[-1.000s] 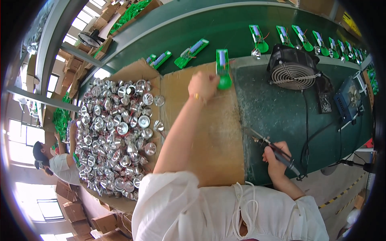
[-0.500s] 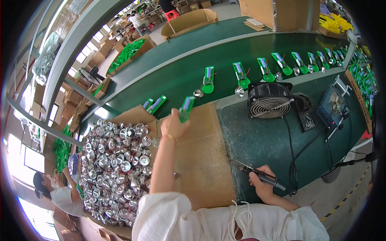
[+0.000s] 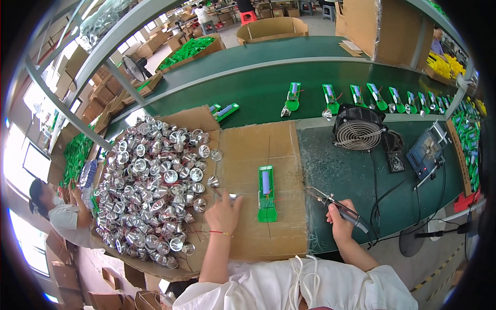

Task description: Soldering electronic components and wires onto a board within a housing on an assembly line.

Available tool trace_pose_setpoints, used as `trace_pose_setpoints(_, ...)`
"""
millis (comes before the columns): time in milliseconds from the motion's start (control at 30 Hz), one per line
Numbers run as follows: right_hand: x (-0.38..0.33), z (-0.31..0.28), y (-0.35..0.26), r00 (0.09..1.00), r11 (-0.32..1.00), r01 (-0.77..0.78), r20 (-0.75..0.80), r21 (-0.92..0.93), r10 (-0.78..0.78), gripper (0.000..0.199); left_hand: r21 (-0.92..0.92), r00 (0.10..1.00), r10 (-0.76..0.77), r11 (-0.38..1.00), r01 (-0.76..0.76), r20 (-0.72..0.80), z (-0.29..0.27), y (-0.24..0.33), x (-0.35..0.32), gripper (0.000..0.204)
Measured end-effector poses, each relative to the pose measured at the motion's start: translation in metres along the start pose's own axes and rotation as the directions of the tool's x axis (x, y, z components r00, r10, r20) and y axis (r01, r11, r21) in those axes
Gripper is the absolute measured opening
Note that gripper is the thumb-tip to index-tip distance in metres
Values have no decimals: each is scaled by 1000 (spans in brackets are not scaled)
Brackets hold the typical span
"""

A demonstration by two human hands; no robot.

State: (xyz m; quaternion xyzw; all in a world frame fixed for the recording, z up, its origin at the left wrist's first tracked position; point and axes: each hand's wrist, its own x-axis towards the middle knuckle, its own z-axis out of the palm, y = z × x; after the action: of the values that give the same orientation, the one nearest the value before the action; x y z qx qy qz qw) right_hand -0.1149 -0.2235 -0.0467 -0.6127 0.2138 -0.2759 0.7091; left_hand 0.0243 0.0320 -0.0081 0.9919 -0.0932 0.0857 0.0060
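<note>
On the brown cardboard sheet lies a green plastic flashlight housing with a purple cylindrical battery and thin wires. Left of it, my left hand reaches to the edge of the reflector pile, thumb and fingertips closed about a small silver reflector cup, which is partly hidden. Another reflector cup rests just beyond those fingers. My right hand grips a soldering iron by its dark handle, the metal tip pointing left over the green bench, apart from the housing.
A large heap of silver reflectors fills the cardboard at left. Beyond, a green belt carries a row of green housings. A black fan and a blue soldering station with cables stand at right. One person sits at far left.
My left hand has set the green housing down on the cardboard and come back left to the reflectors. The soldering iron stays in my right hand. The view has shifted.
</note>
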Motion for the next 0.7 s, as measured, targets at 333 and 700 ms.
trace_pose_setpoints(333, -1, 7, -12, 999, 997, 23, -43, -68, -26, 16, -652, 941, 148, 688, -319, -304, 3, 20, -2, 7)
trace_pose_setpoints(700, -16, 20, -24, 999, 998, 5, 45, -59, -2, 19, -944, 954, 31, 159, 288, 297, 6, 3, -10, 23)
